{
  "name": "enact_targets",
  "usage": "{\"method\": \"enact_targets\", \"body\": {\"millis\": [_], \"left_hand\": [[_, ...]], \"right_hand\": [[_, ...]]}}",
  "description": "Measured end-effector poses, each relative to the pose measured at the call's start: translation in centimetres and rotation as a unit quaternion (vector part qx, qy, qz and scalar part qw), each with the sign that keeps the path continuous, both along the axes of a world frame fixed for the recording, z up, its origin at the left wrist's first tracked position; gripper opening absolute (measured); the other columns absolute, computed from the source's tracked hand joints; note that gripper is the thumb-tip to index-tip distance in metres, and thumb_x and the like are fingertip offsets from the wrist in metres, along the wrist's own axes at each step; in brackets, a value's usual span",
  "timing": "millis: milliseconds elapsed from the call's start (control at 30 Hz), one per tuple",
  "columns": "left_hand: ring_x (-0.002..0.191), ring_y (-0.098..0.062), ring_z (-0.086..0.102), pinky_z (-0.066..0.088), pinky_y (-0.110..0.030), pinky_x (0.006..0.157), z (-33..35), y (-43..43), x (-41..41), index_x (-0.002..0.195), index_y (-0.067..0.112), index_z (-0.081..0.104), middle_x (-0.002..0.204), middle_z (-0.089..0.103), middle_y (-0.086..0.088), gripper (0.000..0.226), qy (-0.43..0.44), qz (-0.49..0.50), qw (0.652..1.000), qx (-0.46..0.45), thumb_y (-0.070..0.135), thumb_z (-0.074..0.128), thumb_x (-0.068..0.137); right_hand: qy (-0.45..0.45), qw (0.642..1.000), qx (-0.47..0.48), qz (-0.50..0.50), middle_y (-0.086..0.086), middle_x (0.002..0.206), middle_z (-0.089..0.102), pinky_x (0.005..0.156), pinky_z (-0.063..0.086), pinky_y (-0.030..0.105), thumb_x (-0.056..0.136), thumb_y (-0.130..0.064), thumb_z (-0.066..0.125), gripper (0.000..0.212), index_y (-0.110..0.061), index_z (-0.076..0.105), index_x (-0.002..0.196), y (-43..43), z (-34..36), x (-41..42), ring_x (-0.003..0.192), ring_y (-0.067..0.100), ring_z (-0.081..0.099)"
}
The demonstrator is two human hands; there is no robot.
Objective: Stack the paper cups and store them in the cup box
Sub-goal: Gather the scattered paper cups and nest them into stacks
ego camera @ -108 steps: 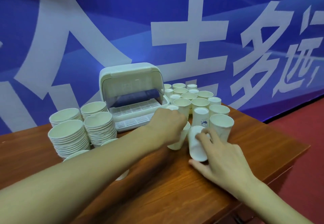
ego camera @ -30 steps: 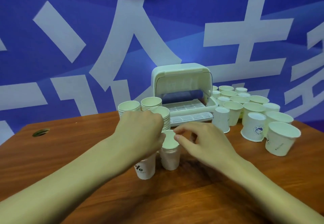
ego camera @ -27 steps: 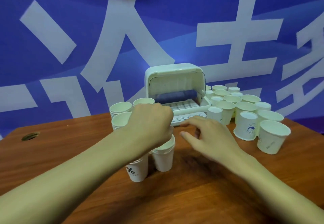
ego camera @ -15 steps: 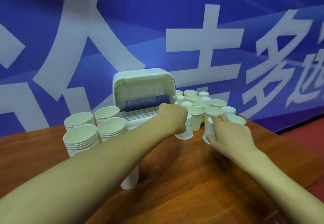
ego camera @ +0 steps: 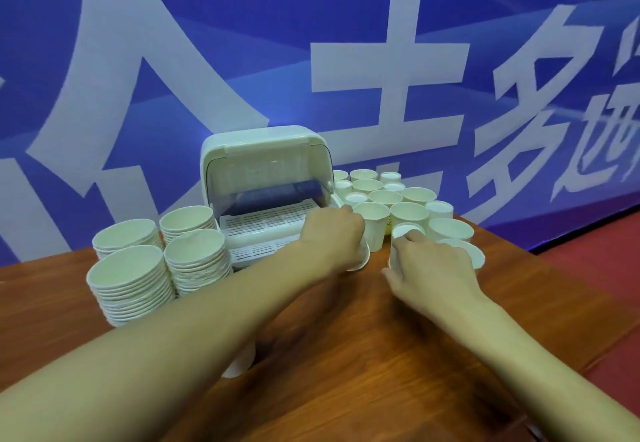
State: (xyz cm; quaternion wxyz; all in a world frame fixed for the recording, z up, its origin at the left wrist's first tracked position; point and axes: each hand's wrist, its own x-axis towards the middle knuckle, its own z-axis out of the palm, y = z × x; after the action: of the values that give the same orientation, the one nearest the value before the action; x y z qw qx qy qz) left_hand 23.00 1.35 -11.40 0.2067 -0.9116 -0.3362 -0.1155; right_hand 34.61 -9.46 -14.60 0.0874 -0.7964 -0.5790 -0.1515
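A cup (ego camera: 362,260) is being gripped by the left hand (ego camera: 330,237), another cup (ego camera: 406,232) by the right hand (ego camera: 431,266); probably light and crushable, so the sides are needing gentle squeezing.

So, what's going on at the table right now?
A person is working at the cluster of loose white paper cups on the brown wooden table. The left hand grips the front cup, and the right hand grips the neighbouring cup. The white plastic cup box stands open behind them, with no cups visible on its rack. Stacks of nested white paper cups stand to the left.
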Motion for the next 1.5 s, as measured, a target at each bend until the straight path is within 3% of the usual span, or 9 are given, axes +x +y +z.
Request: {"method": "enact_targets", "body": {"millis": [167,233,333,567,767,900,1033,1267,1500], "left_hand": [[0.042,-0.014,0.035,0.019,-0.024,0.045,1.3,-1.2,-2.2,0.061,0.021,0.05,0.051,0.044,0.003,0.035,-0.062,-0.032,0.994,0.087,0.047,0.049,0.084],[0.063,-0.021,0.058,0.032,-0.027,0.051,1.2,-0.9,-2.6,0.084,0.02,0.062,0.082,0.064,-0.001,0.031,-0.041,-0.022,0.998,0.051,0.049,0.05,0.086],[0.107,-0.027,0.06,0.042,-0.036,0.072,-0.1,0.0,-2.4,0.13,0.02,0.049,0.127,0.055,-0.003,0.06,0.031,0.036,0.991,-0.123,0.058,0.059,0.084],[0.116,-0.025,0.055,0.048,-0.043,0.096,-1.1,0.5,-1.1,0.138,0.021,0.046,0.133,0.058,-0.004,0.064,0.069,0.024,0.955,-0.287,0.05,0.066,0.085],[0.095,-0.02,0.06,0.051,-0.036,0.076,-0.2,0.2,-1.5,0.107,0.022,0.059,0.106,0.064,0.0,0.04,0.036,-0.001,0.971,-0.237,0.047,0.073,0.079],[0.076,-0.018,0.06,0.048,-0.032,0.061,0.7,-0.8,-2.5,0.073,0.03,0.053,0.079,0.059,0.003,0.025,-0.005,-0.027,0.987,-0.155,0.049,0.068,0.081],[0.071,-0.019,0.054,0.035,-0.029,0.055,-0.3,-2.3,-4.0,0.085,0.026,0.066,0.071,0.052,0.005,0.017,0.001,-0.04,0.995,-0.088,0.043,0.065,0.084],[0.078,-0.023,0.064,0.047,-0.032,0.061,1.4,-3.9,-6.9,0.092,0.025,0.071,0.082,0.066,0.0,0.021,-0.015,-0.037,0.999,-0.021,0.043,0.061,0.089],[0.069,-0.019,0.059,0.034,-0.026,0.053,7.2,-6.7,-14.6,0.077,0.03,0.062,0.075,0.066,0.006,0.03,-0.104,-0.003,0.994,0.046,0.059,0.057,0.087]], "right_hand": [[0.006,0.997,0.053,0.058,-0.016,0.099,0.068,0.054,0.039,0.029,0.085,-0.06,0.042,0.035,-0.037,0.064,0.099,-4.6,-1.1,-2.1,0.082,0.013,0.068],[0.036,0.994,0.078,0.067,-0.016,0.109,0.067,0.059,0.047,0.03,0.088,-0.056,0.046,0.032,-0.037,0.065,0.107,-4.6,-0.6,-1.8,0.087,0.015,0.068],[0.054,0.997,0.035,0.052,-0.01,0.132,0.053,0.074,0.053,0.038,0.094,-0.052,0.048,0.041,-0.028,0.052,0.127,-2.7,-0.1,-1.4,0.101,0.024,0.066],[0.17,0.983,-0.061,0.039,0.002,0.11,0.061,0.078,0.053,0.038,0.085,-0.045,0.057,0.038,-0.021,0.054,0.114,0.6,-0.9,-0.7,0.1,0.026,0.063],[0.188,0.981,-0.045,0.03,0.002,0.115,0.057,0.072,0.045,0.033,0.078,-0.045,0.075,0.051,-0.021,0.055,0.118,1.1,0.2,-0.5,0.099,0.024,0.059],[0.219,0.975,-0.016,0.042,-0.005,0.091,0.067,0.057,0.047,0.028,0.083,-0.036,0.072,0.011,-0.032,0.063,0.087,0.9,1.3,-0.7,0.079,0.012,0.063],[0.117,0.992,-0.019,0.047,-0.011,0.08,0.061,0.055,0.035,0.028,0.086,-0.044,0.064,0.015,-0.035,0.056,0.077,-0.1,0.5,-1.9,0.08,0.015,0.062],[0.026,0.994,0.068,0.08,-0.008,0.073,0.061,0.055,0.039,0.031,0.09,-0.054,0.053,0.024,-0.033,0.061,0.081,-2.4,2.0,-3.5,0.08,0.021,0.065],[0.181,0.944,0.156,0.229,-0.015,0.082,0.068,0.066,0.053,0.04,0.088,-0.05,0.061,0.016,-0.035,0.067,0.085,-3.8,6.9,-6.5,0.08,0.009,0.061]]}}
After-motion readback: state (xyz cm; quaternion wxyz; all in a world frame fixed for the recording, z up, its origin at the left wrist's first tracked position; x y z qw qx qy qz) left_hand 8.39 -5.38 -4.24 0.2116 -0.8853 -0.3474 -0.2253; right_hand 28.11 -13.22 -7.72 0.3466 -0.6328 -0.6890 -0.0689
